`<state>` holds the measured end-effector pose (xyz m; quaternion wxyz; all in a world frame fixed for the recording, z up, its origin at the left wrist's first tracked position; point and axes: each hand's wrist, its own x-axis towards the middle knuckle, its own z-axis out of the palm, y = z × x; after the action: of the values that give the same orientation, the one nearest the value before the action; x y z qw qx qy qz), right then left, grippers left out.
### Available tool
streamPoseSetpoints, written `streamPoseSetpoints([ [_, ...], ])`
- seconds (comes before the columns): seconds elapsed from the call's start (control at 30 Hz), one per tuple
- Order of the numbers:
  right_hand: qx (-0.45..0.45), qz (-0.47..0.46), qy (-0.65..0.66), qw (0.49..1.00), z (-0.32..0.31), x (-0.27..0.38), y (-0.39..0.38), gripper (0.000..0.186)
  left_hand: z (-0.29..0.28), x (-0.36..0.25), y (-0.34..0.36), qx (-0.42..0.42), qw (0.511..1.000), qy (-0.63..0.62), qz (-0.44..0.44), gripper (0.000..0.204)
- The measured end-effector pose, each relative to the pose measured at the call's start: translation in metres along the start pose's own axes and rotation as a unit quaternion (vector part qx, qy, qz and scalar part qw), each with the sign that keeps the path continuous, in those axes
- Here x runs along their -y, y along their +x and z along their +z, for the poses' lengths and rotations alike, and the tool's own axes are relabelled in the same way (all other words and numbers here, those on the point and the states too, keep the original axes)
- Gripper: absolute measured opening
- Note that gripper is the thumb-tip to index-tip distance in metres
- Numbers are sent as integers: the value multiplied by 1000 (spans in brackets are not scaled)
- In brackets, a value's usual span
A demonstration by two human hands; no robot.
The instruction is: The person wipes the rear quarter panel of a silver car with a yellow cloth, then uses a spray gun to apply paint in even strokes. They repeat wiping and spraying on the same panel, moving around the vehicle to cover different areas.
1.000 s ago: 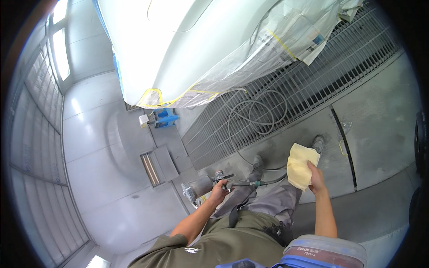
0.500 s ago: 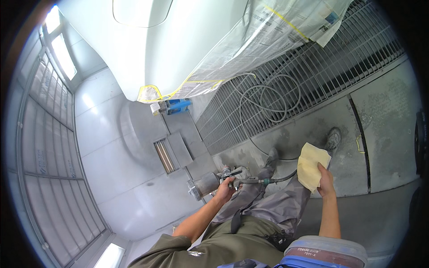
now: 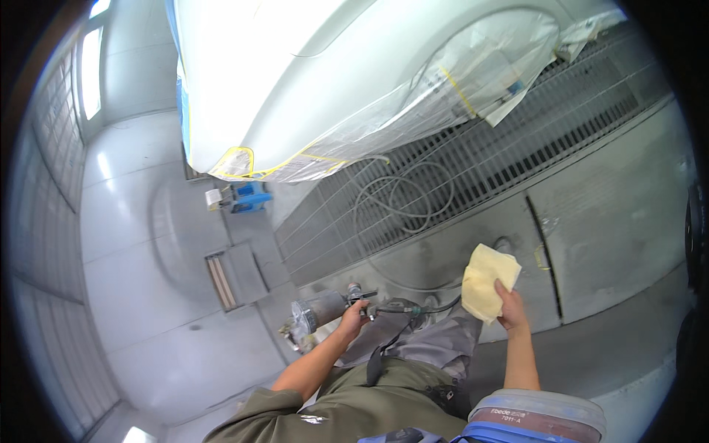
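My left hand [image 3: 353, 316] grips a grey metal spray gun [image 3: 360, 301] with a cylindrical cup [image 3: 317, 312] lying sideways toward the left, and a hose [image 3: 442, 308] runs from its fitting. In my right hand [image 3: 512, 310] is a folded pale yellow cloth [image 3: 484, 277], pinched by the thumb on top with the other fingers mostly hidden underneath. Both hands are out in front of my trousers, apart from each other. Above them stands a pale car body panel [image 3: 273, 66], its lower part masked with paper [image 3: 421, 111] and yellow tape.
A coiled hose [image 3: 399, 199] lies on the floor grating [image 3: 591, 96]. A small blue stand [image 3: 249, 199] is beyond the car's corner. A recessed fixture [image 3: 221, 282] is at left, near white walls [image 3: 125, 317]. A respirator cartridge [image 3: 535, 417] shows at the bottom right.
The view swung right and back left, so the car, floor and both hands sit further left in the picture than half a second ago. Both hands hold the same things.
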<state>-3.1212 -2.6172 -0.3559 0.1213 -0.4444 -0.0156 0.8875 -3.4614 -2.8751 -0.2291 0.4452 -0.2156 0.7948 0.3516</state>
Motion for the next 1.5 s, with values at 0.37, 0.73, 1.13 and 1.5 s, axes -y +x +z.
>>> streamPoseSetpoints([
  [0.37,-55,-133,-288,947,150,140,-69,49,1,58,62,13,997,-49,63,30],
  [0.73,-29,-413,-718,560,515,285,-136,41,51,118,134,-106,988,-7,110,52],
  [1.13,288,-438,-761,-382,779,232,41,68,156,202,175,-178,970,-162,-29,44],
  [1.5,357,-291,-784,-417,790,227,113,90,298,121,110,-99,910,-395,-76,47],
])
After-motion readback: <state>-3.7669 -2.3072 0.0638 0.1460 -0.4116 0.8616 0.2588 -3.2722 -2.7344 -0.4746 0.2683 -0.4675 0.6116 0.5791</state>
